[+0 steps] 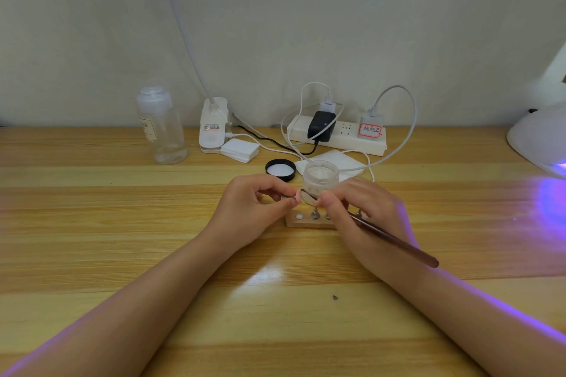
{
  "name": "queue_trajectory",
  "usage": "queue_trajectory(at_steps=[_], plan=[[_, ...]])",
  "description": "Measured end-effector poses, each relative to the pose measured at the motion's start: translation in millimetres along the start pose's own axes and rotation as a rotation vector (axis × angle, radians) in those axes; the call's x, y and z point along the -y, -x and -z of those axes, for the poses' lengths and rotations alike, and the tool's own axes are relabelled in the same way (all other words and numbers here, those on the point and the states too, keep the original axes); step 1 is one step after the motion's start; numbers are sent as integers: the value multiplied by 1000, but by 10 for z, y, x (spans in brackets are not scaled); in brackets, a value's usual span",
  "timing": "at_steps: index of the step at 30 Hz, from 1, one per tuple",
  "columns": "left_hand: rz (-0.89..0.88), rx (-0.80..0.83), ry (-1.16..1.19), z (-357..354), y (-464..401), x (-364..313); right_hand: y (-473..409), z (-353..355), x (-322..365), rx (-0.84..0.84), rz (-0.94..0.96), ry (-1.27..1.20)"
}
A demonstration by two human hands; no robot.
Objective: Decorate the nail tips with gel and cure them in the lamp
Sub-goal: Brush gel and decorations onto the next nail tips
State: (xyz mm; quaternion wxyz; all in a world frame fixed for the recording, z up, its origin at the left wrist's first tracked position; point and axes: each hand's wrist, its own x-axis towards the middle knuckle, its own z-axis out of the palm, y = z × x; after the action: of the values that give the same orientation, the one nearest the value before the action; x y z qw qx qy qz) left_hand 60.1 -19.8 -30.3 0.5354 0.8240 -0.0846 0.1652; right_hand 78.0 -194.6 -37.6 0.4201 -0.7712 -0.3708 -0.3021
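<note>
Left hand (254, 208) pinches a small metal stand carrying a pink nail tip (297, 195), held above the table just left of the wooden holder block (306, 221). Right hand (361, 217) grips a brown-handled brush (395, 240) pen-style; handle runs back toward the lower right, bristle end touches the nail tip.

Holder block sits on the wooden table (122, 223) right under both hands. One white round spot shows at its left end, a couple of metal stands beside it; the rest is hidden by the right hand.

Open clear jar (320, 176) stands just behind the hands, its black lid (280, 169) lying inside-up to the left. White tissue (340, 162) under and behind the jar.

Curing lamp (542, 138) at the far right edge, only partly in view, throwing purple light on the table and both forearms.

Back row: clear pump bottle (160, 128), white clip lamp base (213, 125), stack of white pads (240, 150), power strip (340, 135) with chargers and cables.
</note>
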Motion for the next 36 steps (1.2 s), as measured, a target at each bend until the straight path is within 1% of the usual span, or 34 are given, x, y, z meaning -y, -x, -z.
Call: queue_trajectory(at_steps=[7,11,13,16,19,23,31,36], plan=[[-1,4,-13,2,-1,2,-1,-18,-6,53,39,26],[0,4,-14,-5,-6,7,-2,-6,11,53,73,7],[8,-2,-1,0,-2,11,11,7,13,20,30,-50],[5,0,-2,8,5,12,17,18,17,-34,-94,-116],[13,4,3,6,-3,7,-1,4,23,-26,-157,-115],[14,10,6,1,-7,2,-2,-10,31,7,-125,-100],[29,-5,26,4,0,-3,23,17,63,47,-21,-157],[49,-18,78,8,-3,-5,9,58,71,-9,-145,-192]])
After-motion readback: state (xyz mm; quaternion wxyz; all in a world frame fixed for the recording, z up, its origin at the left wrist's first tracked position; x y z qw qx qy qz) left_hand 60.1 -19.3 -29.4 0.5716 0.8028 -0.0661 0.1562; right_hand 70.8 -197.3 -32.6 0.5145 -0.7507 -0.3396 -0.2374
